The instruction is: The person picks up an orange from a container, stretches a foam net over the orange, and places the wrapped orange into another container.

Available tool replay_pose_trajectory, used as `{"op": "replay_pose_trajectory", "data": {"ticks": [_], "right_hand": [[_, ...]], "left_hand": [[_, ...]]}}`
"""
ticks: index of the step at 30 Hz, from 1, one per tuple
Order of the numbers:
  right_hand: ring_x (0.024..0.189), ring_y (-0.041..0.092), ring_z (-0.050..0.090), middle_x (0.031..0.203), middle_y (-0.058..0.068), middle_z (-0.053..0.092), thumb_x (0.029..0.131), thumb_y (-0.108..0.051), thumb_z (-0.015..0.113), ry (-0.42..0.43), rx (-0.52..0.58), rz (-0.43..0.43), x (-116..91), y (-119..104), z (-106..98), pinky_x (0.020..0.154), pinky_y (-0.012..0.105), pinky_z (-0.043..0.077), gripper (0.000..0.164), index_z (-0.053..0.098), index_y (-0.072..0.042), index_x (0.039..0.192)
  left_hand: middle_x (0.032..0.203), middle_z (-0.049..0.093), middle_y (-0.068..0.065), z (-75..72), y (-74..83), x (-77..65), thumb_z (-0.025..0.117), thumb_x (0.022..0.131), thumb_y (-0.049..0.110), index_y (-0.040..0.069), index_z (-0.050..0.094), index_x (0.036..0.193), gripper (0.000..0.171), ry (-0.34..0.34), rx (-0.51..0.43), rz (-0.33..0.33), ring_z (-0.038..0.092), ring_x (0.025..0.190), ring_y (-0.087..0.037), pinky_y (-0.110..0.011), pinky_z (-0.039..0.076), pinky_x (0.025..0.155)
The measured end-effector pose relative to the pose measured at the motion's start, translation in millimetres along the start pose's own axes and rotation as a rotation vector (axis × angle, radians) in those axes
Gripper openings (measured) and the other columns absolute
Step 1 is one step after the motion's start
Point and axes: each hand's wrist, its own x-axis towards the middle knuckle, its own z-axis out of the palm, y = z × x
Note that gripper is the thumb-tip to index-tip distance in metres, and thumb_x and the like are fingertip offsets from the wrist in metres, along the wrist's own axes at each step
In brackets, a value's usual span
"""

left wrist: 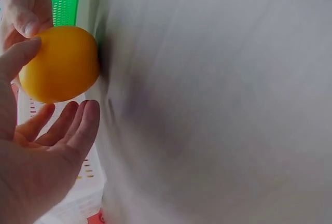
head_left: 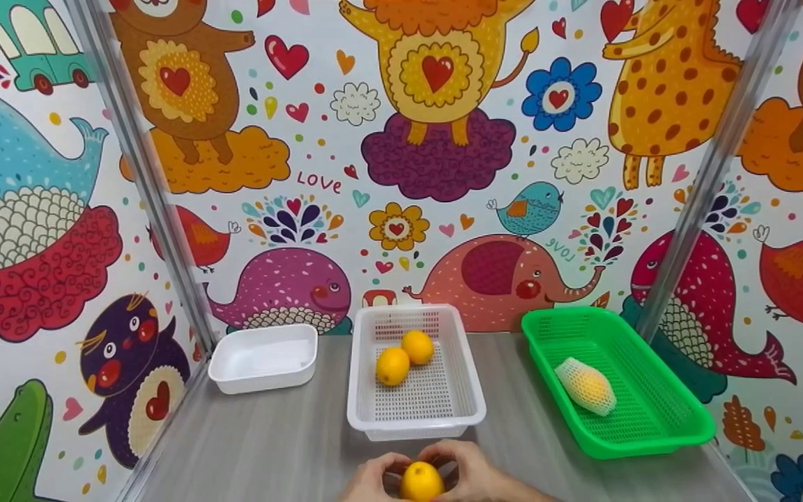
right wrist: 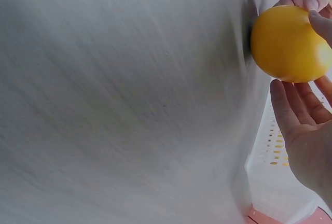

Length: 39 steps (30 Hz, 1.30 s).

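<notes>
Low in the head view, an orange [head_left: 421,481] sits between both hands, just in front of the white basket [head_left: 415,429]. My left hand [head_left: 373,477] holds its left side; in the left wrist view the thumb [left wrist: 23,58] lies on the peel, with the fingertips at its opposite edge. My right hand [head_left: 477,475] holds the other side, its fingers [right wrist: 290,105] slightly bent against the orange in the right wrist view. The orange is close over the grey tabletop [head_left: 269,446]. Two more oranges [head_left: 392,367] lie side by side in the white basket.
On the right stands a green basket [head_left: 652,446] with a yellow fruit [head_left: 588,387] in a white foam net. A small white tray [head_left: 262,383] is at the back left. Patterned walls [head_left: 443,265] with metal corner posts [head_left: 143,167] enclose the table.
</notes>
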Motion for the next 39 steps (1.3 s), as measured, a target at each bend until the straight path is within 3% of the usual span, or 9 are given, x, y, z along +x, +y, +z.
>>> {"op": "replay_pose_trajectory", "data": {"ticks": [5, 13, 21, 25, 29, 33, 39], "right_hand": [[0.106, 0.021, 0.071, 0.12, 0.002, 0.074, 0.088, -0.024, 0.087, -0.009, -0.032, -0.076, 1.9, -1.2, -3.4, 0.088, 0.038, 0.062, 0.05, 0.069, -0.005, 0.132], [0.103, 0.017, 0.072, 0.117, 0.009, 0.076, 0.089, -0.027, 0.083, 0.027, -0.225, -0.272, 5.4, -13.0, -8.3, 0.077, 0.043, 0.064, 0.043, 0.072, -0.007, 0.126], [0.099, 0.009, 0.07, 0.114, -0.003, 0.075, 0.095, -0.026, 0.078, 0.091, -0.303, -0.252, 12.0, -34.8, -16.7, 0.08, 0.036, 0.063, 0.028, 0.074, -0.017, 0.122], [0.097, 0.018, 0.072, 0.112, -0.004, 0.075, 0.097, -0.031, 0.077, 0.107, -0.329, -0.247, 17.8, -44.6, -19.4, 0.079, 0.033, 0.062, 0.026, 0.075, -0.019, 0.119], [0.095, 0.028, 0.073, 0.111, 0.006, 0.077, 0.096, -0.031, 0.078, 0.116, -0.366, -0.288, 23.5, -52.1, -20.6, 0.078, 0.032, 0.062, 0.029, 0.075, -0.012, 0.118], [0.092, 0.017, 0.072, 0.108, 0.005, 0.077, 0.095, -0.031, 0.08, 0.128, -0.399, -0.334, 28.0, -57.0, -19.7, 0.076, 0.032, 0.062, 0.035, 0.075, -0.005, 0.118], [0.092, 0.004, 0.067, 0.108, -0.007, 0.075, 0.094, -0.033, 0.08, 0.11, -0.43, -0.34, 34.2, -63.9, -16.1, 0.076, 0.034, 0.063, 0.036, 0.075, -0.008, 0.119]], "left_hand": [[0.115, 0.072, -0.001, -4.3, 2.0, -1.5, 0.091, 0.083, 0.029, 0.013, 0.069, 0.125, 0.049, -0.008, 0.007, 0.024, 0.069, 0.103, -0.025, -0.055, 0.055, 0.097], [0.109, 0.074, 0.001, -15.8, 12.4, -5.9, 0.084, 0.09, 0.023, 0.016, 0.074, 0.116, 0.029, 0.001, 0.135, 0.116, 0.068, 0.101, -0.027, -0.056, 0.057, 0.093], [0.105, 0.073, 0.001, -27.7, 19.2, -11.2, 0.081, 0.094, 0.031, 0.016, 0.074, 0.113, 0.025, 0.033, 0.221, 0.13, 0.065, 0.098, -0.024, -0.052, 0.056, 0.09], [0.102, 0.071, 0.004, -34.1, 19.1, -13.4, 0.079, 0.096, 0.031, 0.014, 0.073, 0.112, 0.024, 0.051, 0.251, 0.14, 0.064, 0.098, -0.023, -0.051, 0.056, 0.089], [0.1, 0.07, 0.006, -40.8, 18.1, -16.2, 0.078, 0.095, 0.03, 0.013, 0.072, 0.11, 0.023, 0.087, 0.288, 0.174, 0.064, 0.095, -0.02, -0.045, 0.057, 0.086], [0.098, 0.069, 0.007, -47.6, 17.0, -19.3, 0.078, 0.095, 0.03, 0.015, 0.072, 0.107, 0.021, 0.112, 0.303, 0.201, 0.063, 0.092, -0.018, -0.037, 0.055, 0.081], [0.099, 0.07, 0.006, -61.1, 17.3, -22.4, 0.076, 0.096, 0.028, 0.017, 0.071, 0.107, 0.016, 0.137, 0.3, 0.247, 0.064, 0.092, -0.016, -0.041, 0.056, 0.085]]}}
